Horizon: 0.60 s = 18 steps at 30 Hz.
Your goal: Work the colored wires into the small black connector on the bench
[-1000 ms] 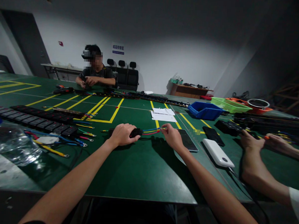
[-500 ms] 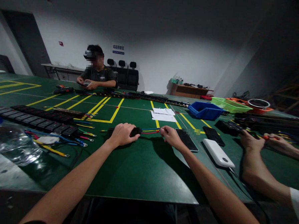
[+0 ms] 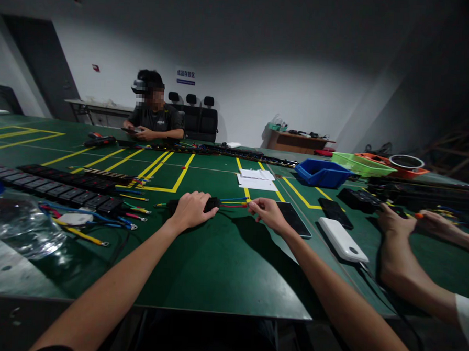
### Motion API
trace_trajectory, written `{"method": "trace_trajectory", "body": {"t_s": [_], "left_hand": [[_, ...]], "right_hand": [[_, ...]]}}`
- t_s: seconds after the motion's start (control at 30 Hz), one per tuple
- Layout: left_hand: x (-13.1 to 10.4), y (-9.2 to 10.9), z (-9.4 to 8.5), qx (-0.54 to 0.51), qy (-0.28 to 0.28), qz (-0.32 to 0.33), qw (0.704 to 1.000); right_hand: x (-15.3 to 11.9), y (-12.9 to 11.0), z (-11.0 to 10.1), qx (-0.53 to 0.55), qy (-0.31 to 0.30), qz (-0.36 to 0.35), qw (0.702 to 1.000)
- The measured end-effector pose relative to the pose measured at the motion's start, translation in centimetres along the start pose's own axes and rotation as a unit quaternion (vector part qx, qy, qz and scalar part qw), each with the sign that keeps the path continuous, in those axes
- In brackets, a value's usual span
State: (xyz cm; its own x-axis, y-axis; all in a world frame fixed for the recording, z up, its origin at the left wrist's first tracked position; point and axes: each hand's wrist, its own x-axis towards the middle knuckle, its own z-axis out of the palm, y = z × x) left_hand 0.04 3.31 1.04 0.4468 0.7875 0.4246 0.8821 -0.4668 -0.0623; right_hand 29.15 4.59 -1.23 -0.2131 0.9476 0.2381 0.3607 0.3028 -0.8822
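Note:
My left hand [image 3: 194, 210] is wrapped over a black part [image 3: 213, 203] lying on the green table [image 3: 214, 268]. Blue, yellow and red wires [image 3: 235, 202] run from the right side of this part toward my right hand [image 3: 264, 210]. The fingers of my right hand are pinched at the wire ends, near the red wire; whether they grip it is too small to tell. A short green-yellow wire end [image 3: 161, 205] sticks out to the left of the black part. Just right of my right hand lies a dark phone [image 3: 295, 220].
Rows of black modules [image 3: 61, 190] and a water bottle [image 3: 15, 227] lie left. White papers [image 3: 257, 180] and a blue bin [image 3: 323, 173] stand behind. A white power bank [image 3: 341, 240] and another person's hands [image 3: 397, 222] are right. Another person [image 3: 155, 113] sits across.
My right hand has shifted slightly left, and its fingers have loosened a little at the wire ends. My left hand stays on the black part. The person across has lowered their hands slightly.

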Motion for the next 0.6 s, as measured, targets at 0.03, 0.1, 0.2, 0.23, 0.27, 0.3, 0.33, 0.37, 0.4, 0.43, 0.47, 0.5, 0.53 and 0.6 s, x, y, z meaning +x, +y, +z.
{"method": "trace_trajectory", "body": {"t_s": [0.03, 0.1, 0.2, 0.23, 0.27, 0.3, 0.33, 0.37, 0.4, 0.43, 0.47, 0.5, 0.53, 0.6], "left_hand": [[0.0, 0.0, 0.1, 0.002, -0.003, -0.001, 1.0], [0.01, -0.02, 0.31, 0.003, -0.009, -0.001, 1.0], [-0.01, -0.09, 0.49, 0.0, -0.016, 0.002, 1.0], [-0.02, -0.12, 0.5, -0.001, -0.018, 0.003, 1.0], [-0.03, -0.13, 0.5, -0.002, -0.019, 0.005, 1.0], [-0.04, -0.14, 0.49, -0.003, -0.021, 0.006, 1.0], [-0.04, -0.13, 0.48, -0.004, -0.023, 0.008, 1.0], [-0.04, -0.12, 0.47, -0.004, -0.025, 0.01, 1.0], [-0.05, -0.1, 0.47, -0.003, -0.025, 0.011, 1.0], [-0.05, -0.08, 0.48, -0.001, -0.025, 0.012, 1.0], [-0.05, -0.07, 0.49, 0.003, -0.024, 0.013, 1.0], [-0.06, -0.07, 0.5, 0.006, -0.023, 0.014, 1.0], [-0.07, -0.07, 0.5, 0.009, -0.023, 0.015, 1.0], [-0.09, -0.12, 0.46, 0.008, -0.025, 0.015, 1.0]], "right_hand": [[-0.08, -0.02, 0.11, -0.028, 0.007, -0.008, 1.0], [-0.27, -0.09, 0.29, -0.093, 0.025, -0.024, 0.995], [-0.43, -0.13, 0.4, -0.16, 0.042, -0.047, 0.985], [-0.42, -0.1, 0.39, -0.17, 0.044, -0.057, 0.983], [-0.39, -0.05, 0.37, -0.177, 0.045, -0.067, 0.981], [-0.35, 0.02, 0.34, -0.181, 0.046, -0.074, 0.98], [-0.3, 0.1, 0.31, -0.183, 0.045, -0.08, 0.979], [-0.26, 0.17, 0.27, -0.184, 0.043, -0.083, 0.978], [-0.23, 0.24, 0.24, -0.185, 0.04, -0.084, 0.978], [-0.21, 0.3, 0.21, -0.185, 0.036, -0.084, 0.978], [-0.2, 0.35, 0.18, -0.186, 0.031, -0.083, 0.979], [-0.2, 0.37, 0.17, -0.186, 0.025, -0.084, 0.979], [-0.21, 0.38, 0.16, -0.185, 0.019, -0.084, 0.979], [-0.24, 0.37, 0.17, -0.179, 0.007, -0.086, 0.98]]}}
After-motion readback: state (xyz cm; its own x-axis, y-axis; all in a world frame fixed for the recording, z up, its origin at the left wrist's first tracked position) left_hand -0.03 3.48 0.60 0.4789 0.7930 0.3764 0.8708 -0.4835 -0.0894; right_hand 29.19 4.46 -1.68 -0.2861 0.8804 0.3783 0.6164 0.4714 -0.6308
